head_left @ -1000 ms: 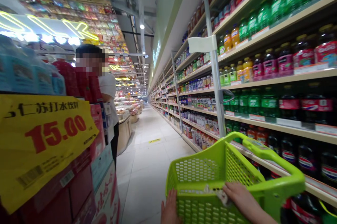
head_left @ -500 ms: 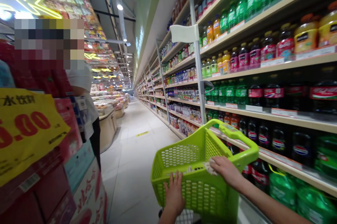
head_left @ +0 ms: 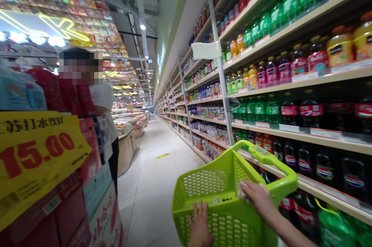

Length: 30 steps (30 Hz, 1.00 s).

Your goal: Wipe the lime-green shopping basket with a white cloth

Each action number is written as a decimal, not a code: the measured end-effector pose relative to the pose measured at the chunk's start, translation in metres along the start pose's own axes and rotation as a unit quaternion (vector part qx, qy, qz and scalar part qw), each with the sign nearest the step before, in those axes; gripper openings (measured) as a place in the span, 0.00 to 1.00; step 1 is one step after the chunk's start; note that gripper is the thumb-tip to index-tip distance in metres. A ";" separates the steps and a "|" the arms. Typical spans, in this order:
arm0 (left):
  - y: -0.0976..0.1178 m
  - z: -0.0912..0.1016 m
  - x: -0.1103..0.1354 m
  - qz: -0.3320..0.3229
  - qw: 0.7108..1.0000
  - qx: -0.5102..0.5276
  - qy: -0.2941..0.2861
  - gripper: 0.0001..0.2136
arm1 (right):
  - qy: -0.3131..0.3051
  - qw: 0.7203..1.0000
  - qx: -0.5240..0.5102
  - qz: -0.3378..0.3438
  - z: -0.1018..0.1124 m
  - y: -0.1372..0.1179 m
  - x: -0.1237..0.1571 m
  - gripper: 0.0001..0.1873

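Observation:
A lime-green shopping cart basket [head_left: 221, 216] with perforated walls stands in front of me, its handle [head_left: 279, 162] at the right. My left hand [head_left: 200, 223] lies against the near side, fingers spread and fingertips at the rim. In my right hand [head_left: 257, 196] is a crumpled white cloth [head_left: 241, 191], pinched under bent fingers at the basket's right side, below the handle. A small pale thing [head_left: 216, 199] lies inside the basket; I cannot make out what it is.
Shelves of drink bottles [head_left: 273, 109] line the right side, close to the cart handle. At left stand stacked boxes [head_left: 69, 212] with a yellow price sign [head_left: 37, 150]. A person [head_left: 101, 100] stands behind them. The pale tiled aisle [head_left: 148, 185] runs ahead.
The view has tilted, so the scene sits lower and farther right. My right hand has shifted slightly toward the handle with the cloth. My left hand stays at the basket's near side.

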<state>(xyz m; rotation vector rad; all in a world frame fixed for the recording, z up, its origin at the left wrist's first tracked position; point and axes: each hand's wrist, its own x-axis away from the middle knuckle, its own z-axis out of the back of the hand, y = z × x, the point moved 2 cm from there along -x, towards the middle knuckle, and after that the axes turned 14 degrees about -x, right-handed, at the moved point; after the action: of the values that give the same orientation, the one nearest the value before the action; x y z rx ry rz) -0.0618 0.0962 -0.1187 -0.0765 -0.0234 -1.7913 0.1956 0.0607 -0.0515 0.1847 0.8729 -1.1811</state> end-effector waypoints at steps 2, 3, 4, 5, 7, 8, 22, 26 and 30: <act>-0.002 -0.003 -0.003 -0.001 1.000 -0.002 -0.004 0.47 | -0.033 0.998 -0.046 0.037 -0.027 -0.018 0.007 0.16; -0.003 -0.003 -0.003 -0.002 1.000 -0.004 -0.005 0.47 | -0.047 0.995 -0.062 0.060 -0.031 -0.020 0.010 0.15; -0.003 -0.001 -0.002 -0.002 1.000 -0.006 -0.003 0.47 | -0.058 0.992 -0.071 0.082 -0.029 -0.018 0.013 0.14; -0.003 0.001 -0.001 -0.001 1.000 -0.009 -0.001 0.47 | -0.065 0.990 -0.073 0.100 -0.021 -0.012 0.015 0.13; -0.001 0.008 0.004 0.005 1.000 -0.018 0.003 0.46 | -0.059 0.990 -0.061 0.113 0.009 0.010 0.018 0.14; 0.000 0.012 0.008 0.009 1.000 -0.022 0.003 0.46 | -0.040 0.993 -0.051 0.102 0.029 0.022 0.018 0.14; 0.011 0.045 0.029 0.000 0.999 -0.035 -0.012 0.42 | 0.251 0.965 -0.037 -0.067 -0.029 0.019 0.103 0.23; 0.009 0.046 0.028 -0.003 0.999 -0.041 -0.006 0.41 | 0.141 0.984 -0.071 -0.086 -0.052 0.024 0.146 0.21; 0.010 0.045 0.025 0.002 0.999 -0.039 -0.007 0.41 | 0.203 0.974 -0.049 -0.087 0.005 0.024 0.107 0.21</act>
<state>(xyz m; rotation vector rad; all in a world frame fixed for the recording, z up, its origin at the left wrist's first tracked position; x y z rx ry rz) -0.0560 0.0720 -0.0726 -0.1447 0.0365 -1.7883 0.2302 -0.0097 -0.1278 0.2791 1.3275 -1.2816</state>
